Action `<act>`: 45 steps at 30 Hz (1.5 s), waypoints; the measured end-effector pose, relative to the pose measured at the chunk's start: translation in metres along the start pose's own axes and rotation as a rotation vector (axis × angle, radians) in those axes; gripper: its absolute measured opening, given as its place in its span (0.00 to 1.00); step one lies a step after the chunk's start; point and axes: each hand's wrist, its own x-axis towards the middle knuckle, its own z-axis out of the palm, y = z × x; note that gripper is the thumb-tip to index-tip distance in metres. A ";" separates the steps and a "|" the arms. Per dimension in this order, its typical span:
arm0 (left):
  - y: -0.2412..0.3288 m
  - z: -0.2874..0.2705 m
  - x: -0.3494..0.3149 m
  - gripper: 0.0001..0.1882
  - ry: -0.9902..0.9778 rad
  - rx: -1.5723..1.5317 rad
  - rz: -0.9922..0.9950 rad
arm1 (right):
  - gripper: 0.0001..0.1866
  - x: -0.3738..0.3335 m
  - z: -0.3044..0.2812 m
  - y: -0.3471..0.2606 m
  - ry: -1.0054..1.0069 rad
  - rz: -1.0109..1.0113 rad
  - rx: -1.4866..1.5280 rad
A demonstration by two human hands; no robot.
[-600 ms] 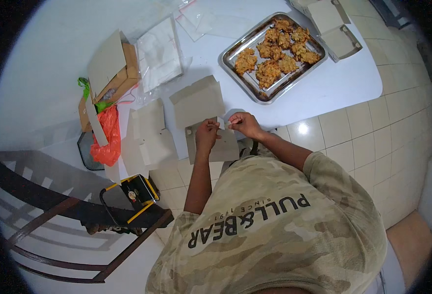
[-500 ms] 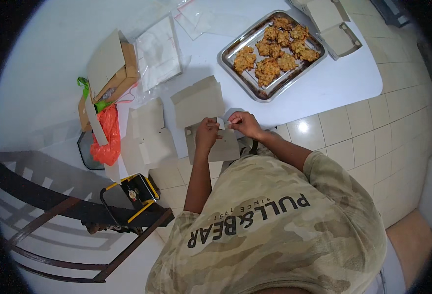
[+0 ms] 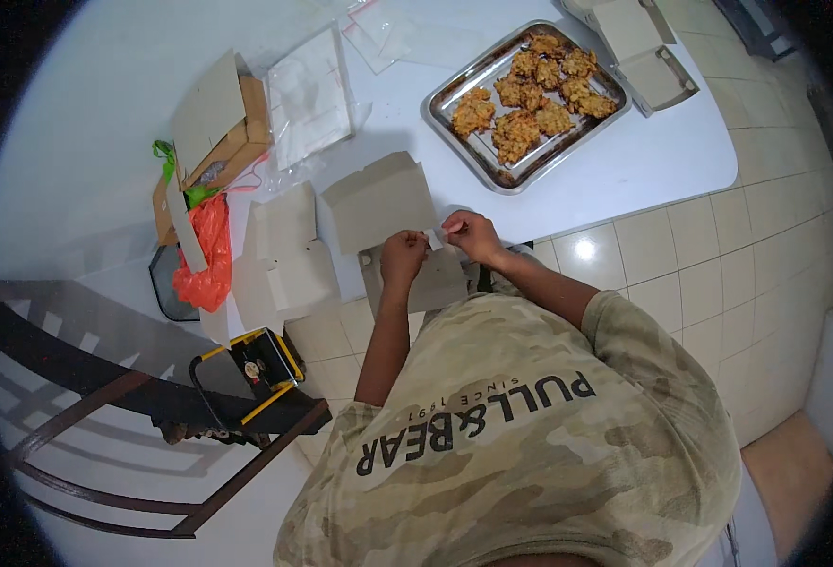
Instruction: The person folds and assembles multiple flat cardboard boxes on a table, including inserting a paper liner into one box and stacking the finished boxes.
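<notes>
Down-left of the metal tray (image 3: 468,151), the open box (image 3: 378,203) swung slightly; left hand (image 3: 404,257) and right hand (image 3: 475,236) fingers bunched narrow, can't tell if gripping, white flap (image 3: 436,240) probably unfinished.

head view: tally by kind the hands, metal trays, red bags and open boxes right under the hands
Hands: 2
Tray: 1
Red bag: 1
Open box: 1
Total: 5
</notes>
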 end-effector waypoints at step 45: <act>-0.043 0.028 -0.011 0.10 -0.103 -0.772 -0.019 | 0.14 0.013 0.021 0.001 0.142 0.259 -0.077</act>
